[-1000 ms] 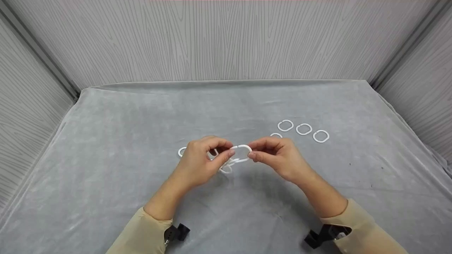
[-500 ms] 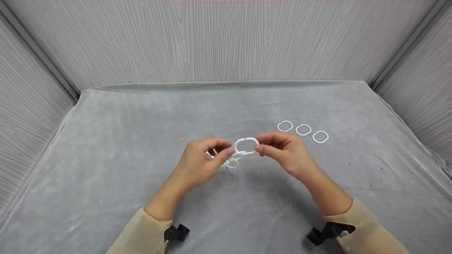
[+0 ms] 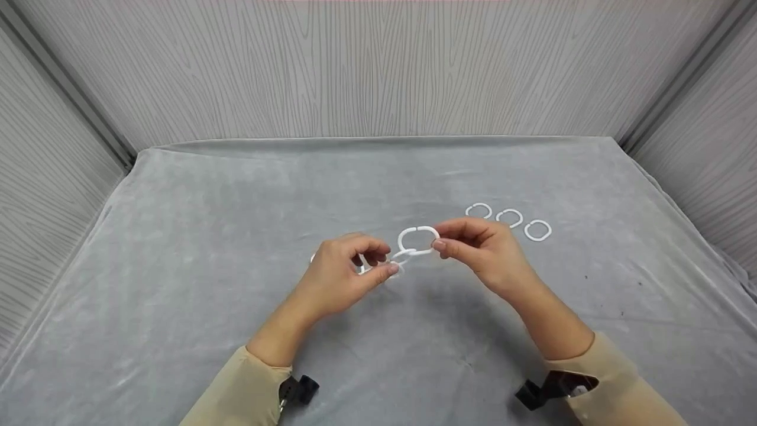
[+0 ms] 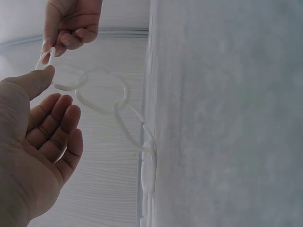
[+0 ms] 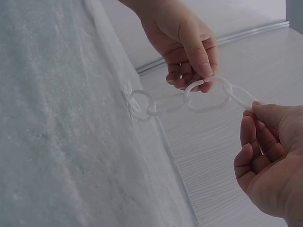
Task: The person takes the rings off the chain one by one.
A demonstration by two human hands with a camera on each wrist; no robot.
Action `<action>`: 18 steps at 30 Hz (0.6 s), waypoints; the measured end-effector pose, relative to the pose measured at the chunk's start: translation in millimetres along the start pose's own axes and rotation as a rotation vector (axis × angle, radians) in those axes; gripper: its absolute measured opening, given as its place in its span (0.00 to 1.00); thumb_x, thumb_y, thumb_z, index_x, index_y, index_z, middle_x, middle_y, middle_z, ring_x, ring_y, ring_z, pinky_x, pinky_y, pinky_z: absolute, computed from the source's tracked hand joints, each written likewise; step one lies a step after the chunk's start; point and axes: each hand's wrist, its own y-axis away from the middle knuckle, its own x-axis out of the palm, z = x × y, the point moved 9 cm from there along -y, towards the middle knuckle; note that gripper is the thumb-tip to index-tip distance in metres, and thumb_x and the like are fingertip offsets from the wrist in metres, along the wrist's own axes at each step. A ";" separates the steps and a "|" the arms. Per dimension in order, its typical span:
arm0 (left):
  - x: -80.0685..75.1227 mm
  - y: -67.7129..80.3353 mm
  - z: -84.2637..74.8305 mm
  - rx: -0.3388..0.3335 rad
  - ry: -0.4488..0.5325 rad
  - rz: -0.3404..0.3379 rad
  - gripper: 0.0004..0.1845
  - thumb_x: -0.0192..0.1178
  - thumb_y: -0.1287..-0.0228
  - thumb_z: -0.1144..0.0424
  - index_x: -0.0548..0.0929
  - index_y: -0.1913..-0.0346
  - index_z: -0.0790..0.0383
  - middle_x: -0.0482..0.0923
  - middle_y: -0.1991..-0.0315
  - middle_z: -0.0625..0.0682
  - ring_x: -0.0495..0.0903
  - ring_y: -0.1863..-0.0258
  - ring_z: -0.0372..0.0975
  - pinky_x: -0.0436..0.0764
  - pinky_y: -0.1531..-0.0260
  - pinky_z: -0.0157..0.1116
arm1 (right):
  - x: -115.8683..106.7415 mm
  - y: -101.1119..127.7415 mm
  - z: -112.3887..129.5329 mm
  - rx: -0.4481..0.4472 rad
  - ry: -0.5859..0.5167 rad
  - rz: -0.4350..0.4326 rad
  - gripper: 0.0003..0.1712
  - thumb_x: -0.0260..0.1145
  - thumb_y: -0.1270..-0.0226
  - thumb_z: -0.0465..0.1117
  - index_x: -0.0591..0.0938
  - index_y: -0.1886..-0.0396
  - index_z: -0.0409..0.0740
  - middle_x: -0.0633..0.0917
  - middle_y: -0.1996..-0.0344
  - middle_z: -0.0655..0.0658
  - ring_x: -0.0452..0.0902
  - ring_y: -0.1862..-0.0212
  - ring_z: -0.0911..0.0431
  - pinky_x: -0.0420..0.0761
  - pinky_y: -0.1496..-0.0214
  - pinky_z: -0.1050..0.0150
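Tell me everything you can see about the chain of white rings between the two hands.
The chain of white rings is made of rounded oblong links that look like smooth plastic. The right hand pinches the end link, which shows a small gap at its top, and the left hand pinches the next one. Both hold it above the grey cloth, and the rest slopes down until its far links touch the cloth.

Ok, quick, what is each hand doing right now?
Left hand: pinches a link of the white ring chain.
Right hand: pinches the end ring.
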 end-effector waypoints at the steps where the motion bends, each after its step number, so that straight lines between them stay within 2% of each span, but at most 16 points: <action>1: 0.4 0.0 0.3 -0.001 -0.007 0.001 0.11 0.77 0.35 0.59 0.90 0.56 0.61 0.86 0.63 0.42 0.83 0.63 0.35 0.85 0.60 0.45 | -0.1 -0.1 0.0 -0.001 0.000 -0.001 0.12 0.77 0.34 0.29 0.91 0.52 0.35 0.90 0.64 0.42 0.85 0.65 0.54 0.87 0.55 0.61; 11: 3.2 0.3 2.2 -0.018 -0.021 0.007 0.08 0.77 0.35 0.61 0.90 0.58 0.58 0.85 0.65 0.41 0.83 0.64 0.33 0.85 0.61 0.44 | -0.1 -0.1 3.4 -0.016 -0.015 0.003 0.11 0.76 0.34 0.27 0.90 0.52 0.34 0.90 0.66 0.44 0.85 0.66 0.54 0.88 0.55 0.61; 18: 3.1 0.2 2.5 -0.017 -0.014 0.000 0.05 0.76 0.35 0.64 0.91 0.59 0.58 0.86 0.66 0.42 0.83 0.65 0.33 0.85 0.63 0.48 | -0.1 -0.1 4.9 -0.018 -0.017 0.008 0.12 0.76 0.35 0.27 0.90 0.52 0.34 0.90 0.66 0.46 0.85 0.65 0.54 0.88 0.55 0.61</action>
